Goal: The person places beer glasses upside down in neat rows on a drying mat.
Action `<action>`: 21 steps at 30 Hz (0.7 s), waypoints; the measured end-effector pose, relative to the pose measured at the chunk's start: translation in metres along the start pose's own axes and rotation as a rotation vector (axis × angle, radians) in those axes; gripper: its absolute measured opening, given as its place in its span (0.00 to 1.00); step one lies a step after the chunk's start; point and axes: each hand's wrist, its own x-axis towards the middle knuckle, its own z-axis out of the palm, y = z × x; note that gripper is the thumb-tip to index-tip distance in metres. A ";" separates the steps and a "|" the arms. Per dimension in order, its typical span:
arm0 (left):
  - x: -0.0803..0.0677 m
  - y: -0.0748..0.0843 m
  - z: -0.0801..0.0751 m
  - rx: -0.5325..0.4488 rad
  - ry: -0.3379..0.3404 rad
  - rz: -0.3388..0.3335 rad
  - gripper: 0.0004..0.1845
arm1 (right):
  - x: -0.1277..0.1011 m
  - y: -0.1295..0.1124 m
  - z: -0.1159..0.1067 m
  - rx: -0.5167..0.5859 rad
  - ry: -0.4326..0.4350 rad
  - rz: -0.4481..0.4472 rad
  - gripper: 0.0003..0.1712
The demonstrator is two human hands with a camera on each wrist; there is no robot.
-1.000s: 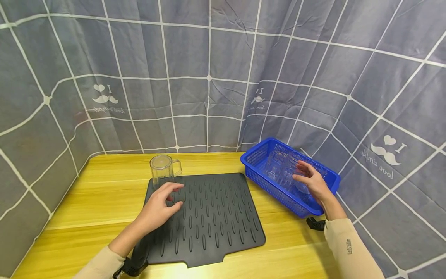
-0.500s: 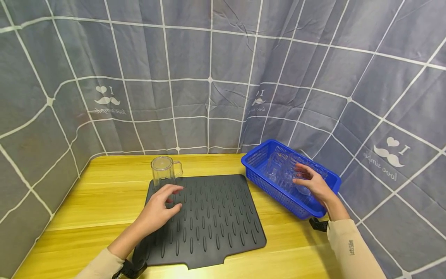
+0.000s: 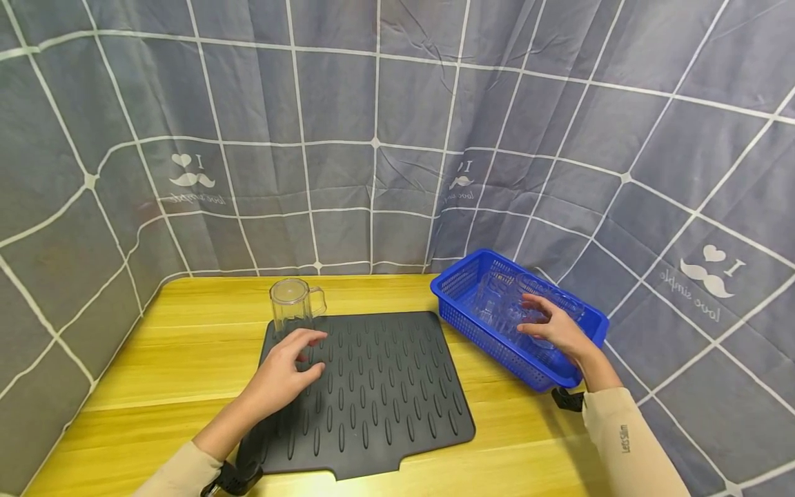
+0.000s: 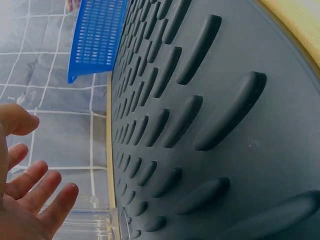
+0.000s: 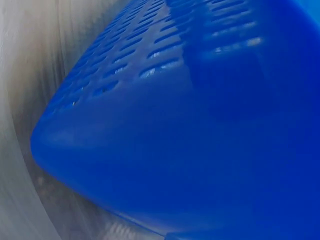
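Note:
My left hand hovers over the black ridged mat, thumb and fingers apart with nothing between them. Just beyond its fingertips, an upside-down clear glass mug stands at the mat's far left corner, handle to the right. In the left wrist view, the same mug appears beside the fingers. My right hand reaches over the near side of the blue basket, fingers bent and parted from the thumb, close to the clear glassware inside. The right wrist view shows only the basket's outer wall up close.
A yellow wood-grain table lies under everything. The basket stands right of the mat, near the grey checked curtain that hangs behind and along both sides. Several glasses overlap in the basket.
My right hand has shifted slightly left and down over the basket's glassware. My left hand keeps its pose above the mat, and the mug has not moved.

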 end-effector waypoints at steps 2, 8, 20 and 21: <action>0.000 -0.001 0.000 -0.004 -0.001 0.000 0.27 | 0.002 0.001 -0.001 -0.009 -0.018 -0.009 0.47; 0.001 -0.003 -0.002 -0.005 -0.004 0.002 0.27 | 0.003 0.002 -0.005 -0.003 -0.056 -0.026 0.49; 0.000 -0.006 0.001 0.010 -0.008 -0.015 0.28 | -0.011 -0.002 -0.004 -0.027 -0.052 -0.060 0.52; -0.001 -0.007 0.001 0.013 -0.012 -0.015 0.28 | -0.012 -0.003 -0.004 -0.037 -0.053 -0.053 0.52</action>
